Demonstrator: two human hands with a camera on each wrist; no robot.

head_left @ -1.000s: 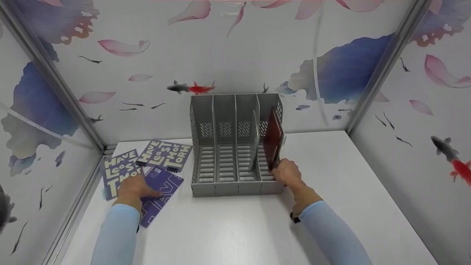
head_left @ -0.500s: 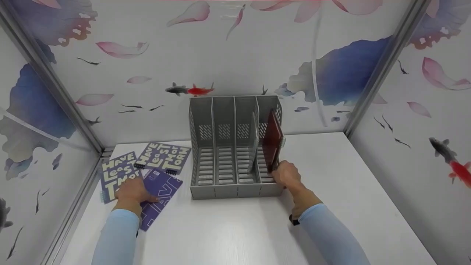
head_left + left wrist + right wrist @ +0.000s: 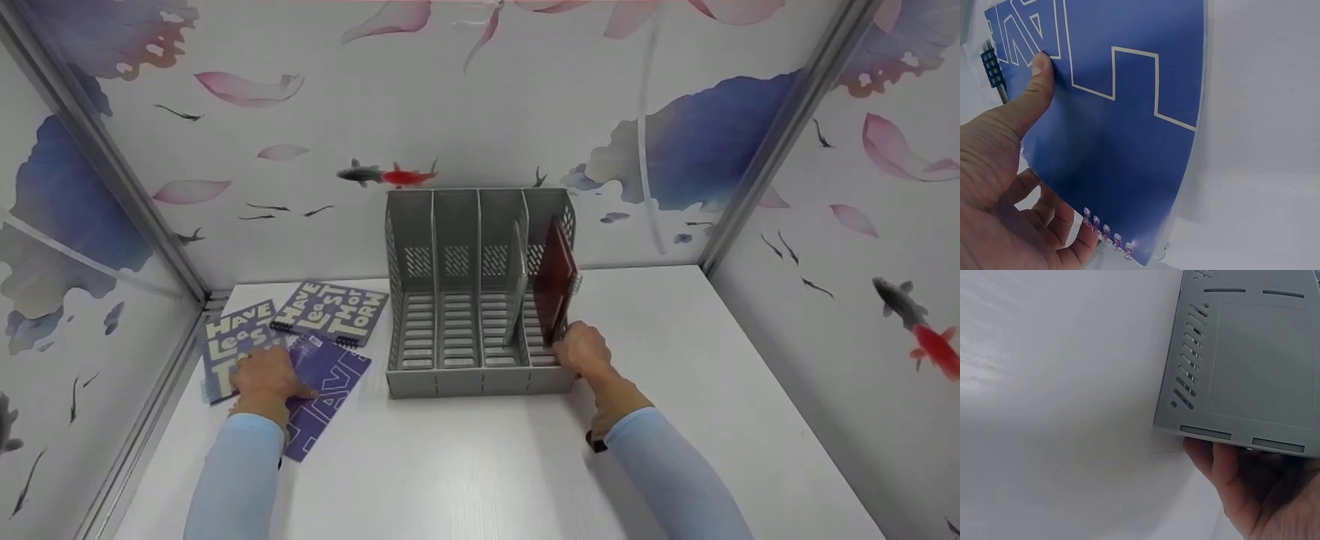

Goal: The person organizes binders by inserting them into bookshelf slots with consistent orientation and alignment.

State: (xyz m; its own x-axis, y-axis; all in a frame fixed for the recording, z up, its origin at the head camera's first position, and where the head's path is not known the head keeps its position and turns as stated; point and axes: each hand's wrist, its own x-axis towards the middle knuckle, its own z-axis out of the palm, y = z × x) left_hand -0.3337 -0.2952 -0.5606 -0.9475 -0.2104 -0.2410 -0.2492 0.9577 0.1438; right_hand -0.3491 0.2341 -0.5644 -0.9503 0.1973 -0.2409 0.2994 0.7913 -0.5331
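In the head view, my left hand [image 3: 266, 380] pinches the edge of a plain blue-purple notebook [image 3: 334, 375], thumb on its outlined-letter cover. In the left wrist view the fingers curl below that notebook's [image 3: 1123, 146] coil-bound edge. Two lettered spiral notebooks lie close by: one [image 3: 232, 330] partly under my left hand, the other [image 3: 341, 307] behind. My right hand [image 3: 585, 351] grips the front right side of a grey file rack [image 3: 480, 382]; the right wrist view shows fingers bent at the edge of the rack's side panel [image 3: 1264, 365].
Within the rack, a dark red notebook [image 3: 553, 285] stands in the rightmost slot and a thin pale notebook [image 3: 516, 285] in the slot beside it. The white table [image 3: 465, 465] meets patterned walls [image 3: 480, 112] at the back and sides.
My left thumb sits slightly further left on the blue-purple notebook. The right hand keeps its grip on the rack, and the head view shifts a little.
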